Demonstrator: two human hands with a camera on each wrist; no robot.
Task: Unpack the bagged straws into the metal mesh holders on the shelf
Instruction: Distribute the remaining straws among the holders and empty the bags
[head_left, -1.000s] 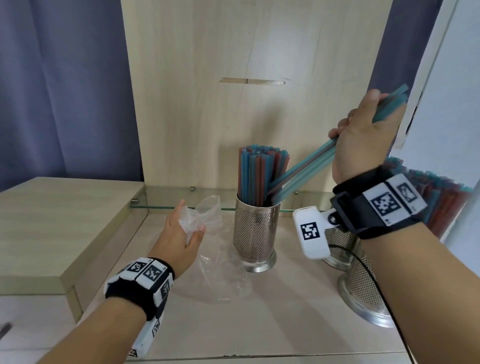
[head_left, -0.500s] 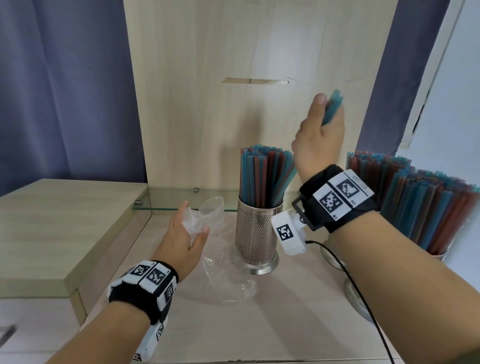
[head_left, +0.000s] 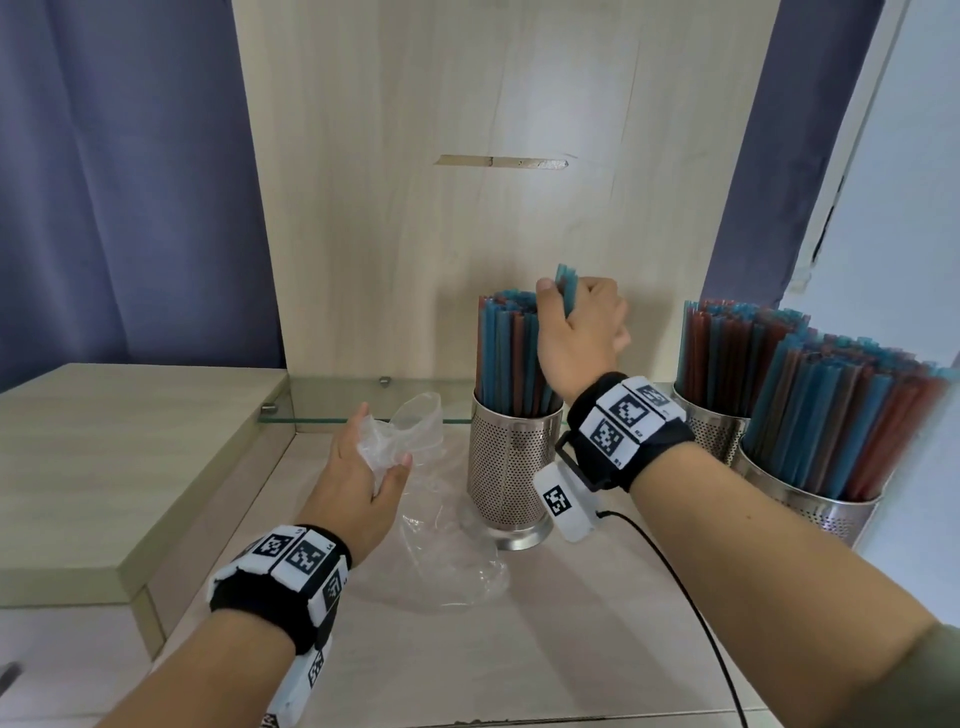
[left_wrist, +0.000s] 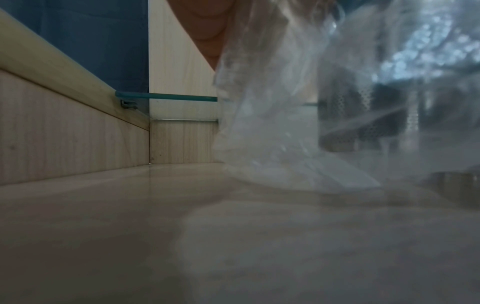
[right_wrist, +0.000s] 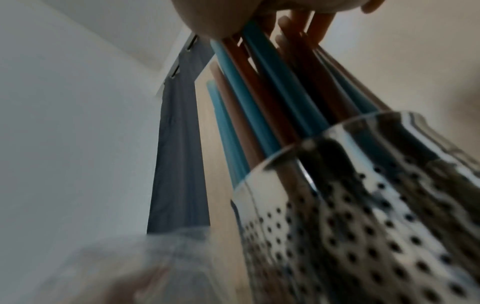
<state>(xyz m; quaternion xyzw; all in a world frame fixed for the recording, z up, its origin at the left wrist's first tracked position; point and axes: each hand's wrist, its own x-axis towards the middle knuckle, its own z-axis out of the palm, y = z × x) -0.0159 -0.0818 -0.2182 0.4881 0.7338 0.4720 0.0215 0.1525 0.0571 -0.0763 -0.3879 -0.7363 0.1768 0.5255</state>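
My right hand (head_left: 576, 332) grips a few blue plastic straws (head_left: 566, 288), their lower ends inside the perforated steel cylinder holder (head_left: 511, 467) on the pale wooden shelf (head_left: 545, 649). My left hand (head_left: 358, 483) pinches the crumpled clear plastic bag (head_left: 415, 431), which trails onto the shelf just beside that holder.

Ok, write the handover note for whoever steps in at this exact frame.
Right hand grips a few blue straws, lowering them into the middle mesh holder.
Left hand holds the clear bag, which looks empty.
Done: all three holders carry straws; the two right holders look full.
Left: release these straws, set the bag aside.
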